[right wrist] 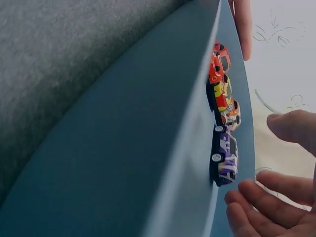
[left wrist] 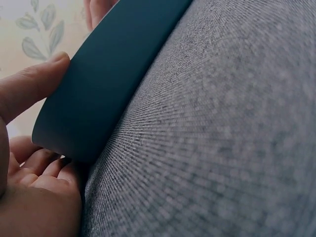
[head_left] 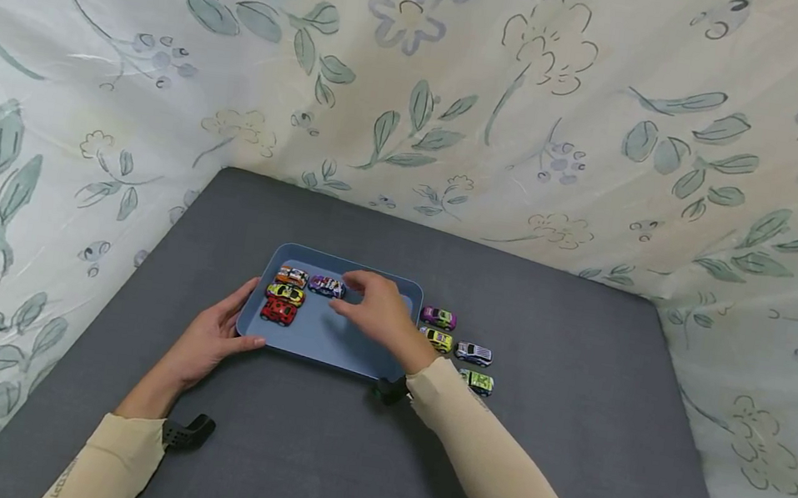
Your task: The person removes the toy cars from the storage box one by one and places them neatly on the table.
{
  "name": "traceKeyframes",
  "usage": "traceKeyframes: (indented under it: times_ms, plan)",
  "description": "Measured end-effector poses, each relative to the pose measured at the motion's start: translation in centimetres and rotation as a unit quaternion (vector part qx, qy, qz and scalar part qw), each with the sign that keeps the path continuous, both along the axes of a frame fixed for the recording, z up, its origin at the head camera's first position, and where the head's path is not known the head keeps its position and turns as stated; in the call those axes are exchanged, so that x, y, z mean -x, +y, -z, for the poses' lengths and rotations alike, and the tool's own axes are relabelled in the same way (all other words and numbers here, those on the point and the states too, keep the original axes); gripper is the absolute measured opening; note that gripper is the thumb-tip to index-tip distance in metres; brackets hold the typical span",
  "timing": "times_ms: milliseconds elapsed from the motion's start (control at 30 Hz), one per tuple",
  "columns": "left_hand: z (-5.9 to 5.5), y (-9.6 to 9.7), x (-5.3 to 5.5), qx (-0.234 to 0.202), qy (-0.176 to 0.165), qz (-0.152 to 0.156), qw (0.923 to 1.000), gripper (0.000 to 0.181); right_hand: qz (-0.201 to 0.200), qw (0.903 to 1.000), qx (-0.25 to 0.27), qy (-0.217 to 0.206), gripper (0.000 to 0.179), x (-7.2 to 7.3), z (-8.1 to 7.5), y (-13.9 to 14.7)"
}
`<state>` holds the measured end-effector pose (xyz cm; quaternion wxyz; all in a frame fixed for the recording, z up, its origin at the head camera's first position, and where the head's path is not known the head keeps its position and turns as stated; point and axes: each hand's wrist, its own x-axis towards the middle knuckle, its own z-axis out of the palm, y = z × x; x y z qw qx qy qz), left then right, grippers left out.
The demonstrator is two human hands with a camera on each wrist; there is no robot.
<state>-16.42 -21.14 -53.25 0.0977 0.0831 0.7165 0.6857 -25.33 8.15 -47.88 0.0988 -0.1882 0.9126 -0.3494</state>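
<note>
A blue tray point(head_left: 326, 341) lies on the dark table. My left hand point(head_left: 209, 338) holds its near left corner, with the thumb on the near side and the fingers round the left end. Inside the tray, an orange-and-white toy car point(head_left: 292, 276), a yellow toy car point(head_left: 285, 294) and a red toy car point(head_left: 279, 311) sit in a column at the left. A purple-and-white toy car point(right wrist: 228, 157) stands to their right. Just beside it, my right hand point(head_left: 379, 311) hovers over the tray, thumb and fingers apart, holding nothing.
Right of the tray stand a purple-and-green toy car point(head_left: 439, 317), a yellow-green one point(head_left: 437, 339), a silver one point(head_left: 473, 354) and a green one point(head_left: 478, 382), the last partly behind my right sleeve. Floral fabric point(head_left: 416, 117) hangs around the table point(head_left: 577, 390).
</note>
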Motion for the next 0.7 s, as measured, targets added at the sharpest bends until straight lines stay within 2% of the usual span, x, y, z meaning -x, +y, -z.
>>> traceKeyframes:
  times_ms: [267, 700]
  plan:
    - [0.2, -0.2, 0.3, 0.001, -0.001, 0.001, 1.0000, 0.105, 0.030, 0.9995, -0.007, -0.009, 0.052, 0.7, 0.9, -1.2]
    - [0.6, -0.4, 0.8, 0.004, 0.004, 0.002, 1.0000, 0.105, 0.049, 0.9985, -0.017, 0.017, 0.044, 1.7, 2.0, -2.3]
